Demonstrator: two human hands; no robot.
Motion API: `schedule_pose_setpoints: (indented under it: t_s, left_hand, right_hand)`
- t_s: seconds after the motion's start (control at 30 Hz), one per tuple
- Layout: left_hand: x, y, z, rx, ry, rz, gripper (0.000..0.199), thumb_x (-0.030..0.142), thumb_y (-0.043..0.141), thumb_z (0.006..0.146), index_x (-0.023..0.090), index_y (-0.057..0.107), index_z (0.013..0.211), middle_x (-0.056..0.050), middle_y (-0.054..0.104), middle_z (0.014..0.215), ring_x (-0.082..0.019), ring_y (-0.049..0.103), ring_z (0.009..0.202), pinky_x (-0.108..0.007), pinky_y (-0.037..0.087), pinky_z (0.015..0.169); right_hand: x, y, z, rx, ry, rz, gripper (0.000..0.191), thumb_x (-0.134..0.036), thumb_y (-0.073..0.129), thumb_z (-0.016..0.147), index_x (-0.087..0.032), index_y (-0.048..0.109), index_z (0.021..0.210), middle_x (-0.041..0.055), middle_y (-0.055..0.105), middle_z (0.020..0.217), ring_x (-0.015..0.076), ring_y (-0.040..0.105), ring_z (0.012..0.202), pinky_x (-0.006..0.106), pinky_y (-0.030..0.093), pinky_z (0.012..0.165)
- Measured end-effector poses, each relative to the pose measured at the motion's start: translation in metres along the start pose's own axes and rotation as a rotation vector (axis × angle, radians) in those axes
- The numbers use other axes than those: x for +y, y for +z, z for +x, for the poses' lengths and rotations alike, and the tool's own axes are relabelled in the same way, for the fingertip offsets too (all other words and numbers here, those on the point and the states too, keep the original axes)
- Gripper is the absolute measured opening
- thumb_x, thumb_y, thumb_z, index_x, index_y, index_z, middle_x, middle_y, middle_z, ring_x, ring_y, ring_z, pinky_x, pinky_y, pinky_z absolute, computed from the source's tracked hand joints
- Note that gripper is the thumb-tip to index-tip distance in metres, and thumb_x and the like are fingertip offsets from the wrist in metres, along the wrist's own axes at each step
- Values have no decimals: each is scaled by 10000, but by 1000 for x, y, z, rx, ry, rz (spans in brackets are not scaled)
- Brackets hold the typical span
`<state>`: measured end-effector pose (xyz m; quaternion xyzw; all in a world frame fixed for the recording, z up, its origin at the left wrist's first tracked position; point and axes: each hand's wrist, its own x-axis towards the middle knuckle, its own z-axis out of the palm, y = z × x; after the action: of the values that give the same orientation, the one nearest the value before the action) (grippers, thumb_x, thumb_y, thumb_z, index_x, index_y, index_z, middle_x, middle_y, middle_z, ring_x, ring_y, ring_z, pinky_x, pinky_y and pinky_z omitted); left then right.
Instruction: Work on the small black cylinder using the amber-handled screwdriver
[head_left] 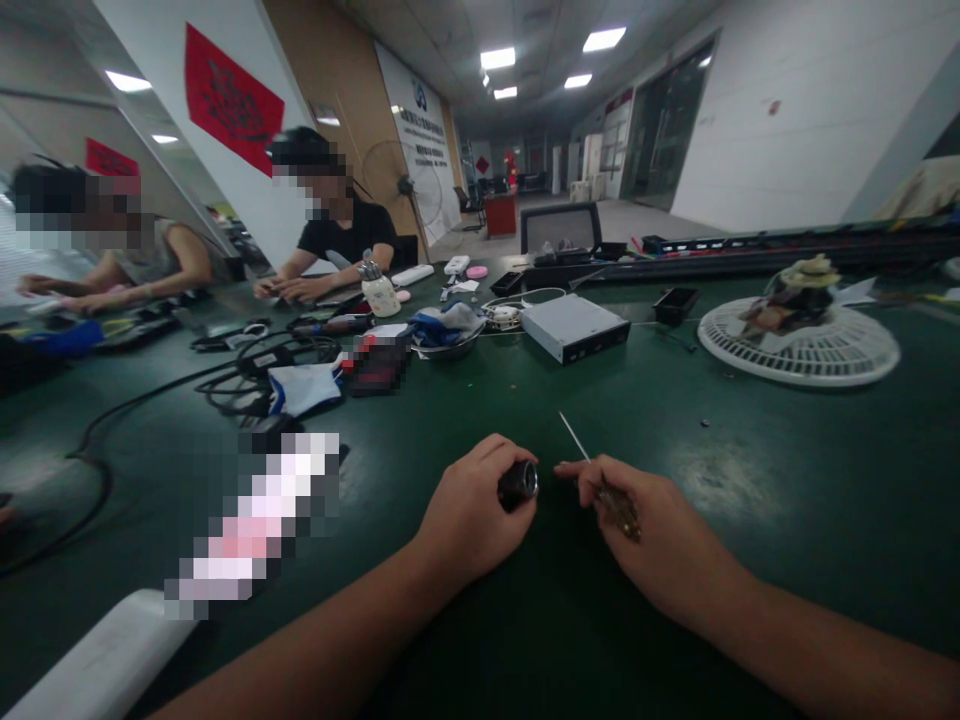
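Observation:
My left hand [472,510] is closed around a short dark cylinder [519,483] with a shiny metal rim at its end. My right hand [645,530] holds a small screwdriver [619,508] with an amber handle. Its thin steel shaft [574,437] points up and away from me. The shaft tip stands clear of the cylinder, with a small gap between my hands. Both forearms rest low over the dark green work mat [675,610].
A silver drive enclosure [574,328] and a round white fan guard [799,345] lie ahead. Black cables [255,365] and a bowl of cloth [448,335] lie ahead left. A pixelated object [247,510] lies to my left. Two co-workers [334,225] [112,255] work farther along.

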<state>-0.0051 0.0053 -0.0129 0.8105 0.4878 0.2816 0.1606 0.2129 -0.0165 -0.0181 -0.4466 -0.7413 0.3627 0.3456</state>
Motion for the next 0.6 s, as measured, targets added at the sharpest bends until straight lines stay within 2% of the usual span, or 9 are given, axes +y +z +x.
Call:
schedule_pose_setpoints:
  t_s: [0.1, 0.23, 0.43, 0.6]
  left_hand:
    - [0, 0, 0, 3, 6, 1, 219, 150, 626, 819, 228, 654, 1022, -18, 648, 1016, -174, 620, 906, -342, 508, 794]
    - [-1, 0, -1, 1, 13, -9, 228, 147, 628, 818, 232, 653, 1028, -10, 645, 1021, -168, 617, 919, -337, 508, 802]
    - [-2, 0, -2, -2, 12, -15, 242, 153, 632, 808, 232, 653, 1035, -9, 647, 1030, -169, 619, 918, -341, 507, 807]
    - [-1, -2, -2, -34, 30, -31, 258, 145, 616, 798, 221, 653, 1042, -25, 650, 1040, -175, 622, 920, -339, 507, 803]
  right_hand:
    - [-3, -1, -1, 90, -19, -11, 238, -7, 511, 804, -239, 532, 854, 62, 703, 1177, 246, 612, 1250, 460, 483, 1024]
    - [-8, -2, -3, 158, -1, -76, 189, -44, 540, 798, -231, 528, 820, 67, 699, 1056, 248, 674, 1057, 426, 521, 877]
    - [-10, -1, -2, 11, 4, -132, 203, -31, 531, 772, -228, 565, 808, 28, 716, 941, 224, 678, 882, 379, 519, 764]
    - [-7, 1, -2, -42, -31, -29, 223, -19, 538, 792, -236, 567, 834, 11, 721, 1018, 196, 697, 918, 336, 539, 775]
